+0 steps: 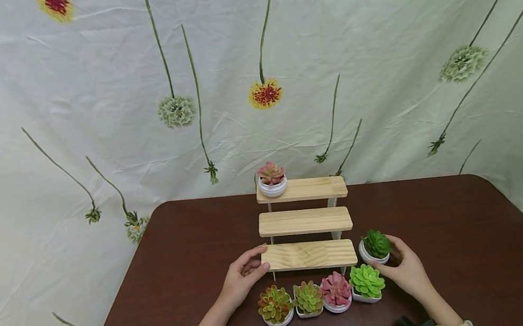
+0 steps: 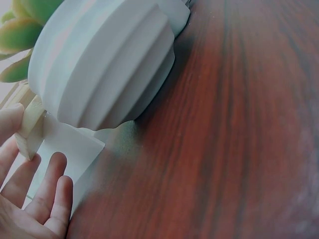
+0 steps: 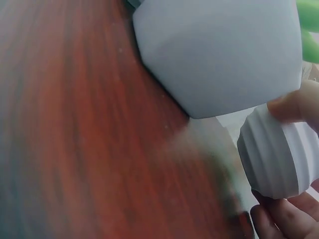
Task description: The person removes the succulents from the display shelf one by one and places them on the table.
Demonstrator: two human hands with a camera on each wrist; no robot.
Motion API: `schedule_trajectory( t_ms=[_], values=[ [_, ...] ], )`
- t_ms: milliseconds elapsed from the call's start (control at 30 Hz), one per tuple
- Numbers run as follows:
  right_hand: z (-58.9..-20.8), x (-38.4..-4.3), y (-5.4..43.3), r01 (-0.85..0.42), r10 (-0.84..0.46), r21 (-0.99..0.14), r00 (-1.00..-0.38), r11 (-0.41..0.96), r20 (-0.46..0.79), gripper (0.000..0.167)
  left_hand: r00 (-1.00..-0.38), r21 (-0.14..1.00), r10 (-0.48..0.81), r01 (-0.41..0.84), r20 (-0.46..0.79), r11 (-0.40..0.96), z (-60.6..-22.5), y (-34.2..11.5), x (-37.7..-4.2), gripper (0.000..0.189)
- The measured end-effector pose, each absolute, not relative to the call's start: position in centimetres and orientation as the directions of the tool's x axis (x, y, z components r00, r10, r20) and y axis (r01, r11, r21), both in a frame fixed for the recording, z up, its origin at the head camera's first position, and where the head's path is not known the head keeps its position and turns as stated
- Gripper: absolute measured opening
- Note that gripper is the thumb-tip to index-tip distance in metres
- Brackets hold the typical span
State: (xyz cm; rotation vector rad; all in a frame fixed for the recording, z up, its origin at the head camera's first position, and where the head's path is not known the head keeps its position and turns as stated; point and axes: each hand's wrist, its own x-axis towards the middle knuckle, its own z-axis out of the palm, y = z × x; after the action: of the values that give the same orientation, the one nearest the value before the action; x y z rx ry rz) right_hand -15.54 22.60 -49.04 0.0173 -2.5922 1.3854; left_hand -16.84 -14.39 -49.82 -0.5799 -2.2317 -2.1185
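A three-step wooden display stand [image 1: 308, 255] stands on the table. At its lowest step, my left hand [image 1: 239, 278] pinches the left end of the board, which also shows as a wood edge [image 2: 33, 122] between thumb and fingers in the left wrist view. My right hand [image 1: 404, 267] holds a dark green potted succulent [image 1: 376, 245] by its ribbed white pot [image 3: 279, 154], just right of the lowest step. Near that hand, a bright green succulent [image 1: 367, 281] sits in a white angular pot. A pink succulent in a round white pot [image 1: 272, 187] occupies the top step's left end.
In front of the stand, left of the bright green plant, are a red-green succulent [image 1: 275, 304], a smaller green one [image 1: 308, 297] and a pink one [image 1: 336, 289], all potted in white. Behind the dark brown table [image 1: 193, 239] hangs a flower-printed cloth [image 1: 221, 55].
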Motion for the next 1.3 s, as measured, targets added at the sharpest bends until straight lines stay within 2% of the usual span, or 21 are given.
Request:
schedule_trajectory(
  t_ms=[567, 900, 1300],
  values=[
    [-49.2, -15.5, 22.8, -0.105, 0.064, -0.810, -0.983, 0.577, 0.173, 0.062, -0.930, 0.961, 0.262, 0.275, 0.260, 0.025, -49.9, -14.4, -16.9, 0.039],
    [-49.1, -15.7, 23.1, -0.102, 0.051, -0.818, -0.986, 0.565, 0.158, 0.062, -0.932, 0.961, 0.267, 0.269, 0.245, 0.059, -47.3, -14.0, -15.9, 0.038],
    [-47.8, -15.5, 23.3, -0.091, 0.006, -0.847, -0.994, 0.524, 0.111, 0.069, -0.932, 0.962, 0.266, 0.268, 0.244, 0.054, -47.3, -14.0, -15.9, 0.038]
  ],
)
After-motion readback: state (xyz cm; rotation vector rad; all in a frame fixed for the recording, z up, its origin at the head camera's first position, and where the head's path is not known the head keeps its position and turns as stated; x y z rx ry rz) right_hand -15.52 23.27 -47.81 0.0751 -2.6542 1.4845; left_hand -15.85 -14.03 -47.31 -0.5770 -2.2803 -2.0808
